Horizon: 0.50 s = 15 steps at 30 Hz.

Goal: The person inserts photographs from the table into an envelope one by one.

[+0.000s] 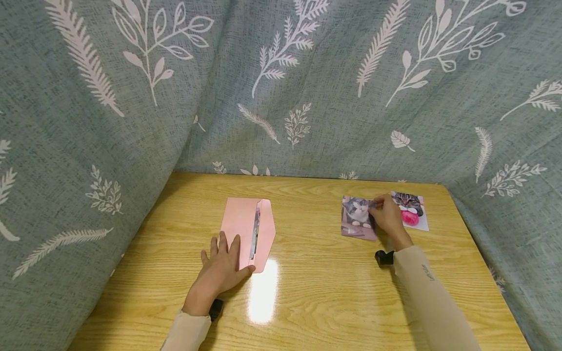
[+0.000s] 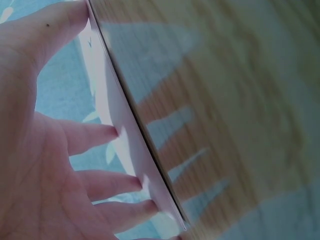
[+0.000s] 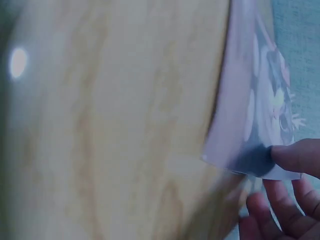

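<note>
A pink envelope (image 1: 237, 214) lies on the table with its flap folded out to the right, and a strip of a printed picture shows in its opening. My left hand (image 1: 224, 265) rests on the envelope's lower part, fingers spread and fingertips touching the paper. At the right, my right hand (image 1: 388, 217) pinches the right edge of a photo card of a grey-and-white kitten (image 1: 357, 214). In the right wrist view the thumb is on top of the kitten card (image 3: 260, 120), whose held end is lifted off the table.
Just right of my right hand lies a second photo card, a tabby cat with a pink ball (image 1: 410, 219). The wooden table (image 1: 307, 282) is bordered at the back and sides by a green leaf-patterned cloth (image 1: 333, 122). Light glares near the envelope.
</note>
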Available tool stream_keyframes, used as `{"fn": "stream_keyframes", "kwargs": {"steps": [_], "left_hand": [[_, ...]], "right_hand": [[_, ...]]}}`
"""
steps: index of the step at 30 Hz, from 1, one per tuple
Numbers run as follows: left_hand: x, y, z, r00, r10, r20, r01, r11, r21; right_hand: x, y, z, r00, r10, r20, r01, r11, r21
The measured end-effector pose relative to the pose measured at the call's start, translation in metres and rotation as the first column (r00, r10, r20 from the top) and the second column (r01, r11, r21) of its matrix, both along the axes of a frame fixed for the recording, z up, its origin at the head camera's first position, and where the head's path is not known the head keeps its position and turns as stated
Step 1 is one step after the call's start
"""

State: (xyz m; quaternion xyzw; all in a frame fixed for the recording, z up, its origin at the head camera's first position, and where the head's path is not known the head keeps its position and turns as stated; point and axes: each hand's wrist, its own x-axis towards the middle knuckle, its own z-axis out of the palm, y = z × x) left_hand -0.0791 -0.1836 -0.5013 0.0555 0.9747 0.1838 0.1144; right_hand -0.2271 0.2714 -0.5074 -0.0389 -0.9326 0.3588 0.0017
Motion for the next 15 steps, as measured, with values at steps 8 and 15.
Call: {"fn": "stream_keyframes", "kwargs": {"steps": [8, 15], "left_hand": [[-0.0003, -0.0013, -0.0004, 1.000, 0.004, -0.001, -0.004, 1.000, -0.003], [0.0001, -0.0003, 0.0011, 1.000, 0.008, 0.002, -0.008, 1.000, 0.000]], "right_hand": [[-0.0003, 0.0037, 0.0022, 0.998, -0.054, 0.011, 0.055, 0.987, -0.149], [0.0024, 0.0053, 0.0025, 0.987, -0.070, 0.144, 0.117, 0.928, -0.354]]}}
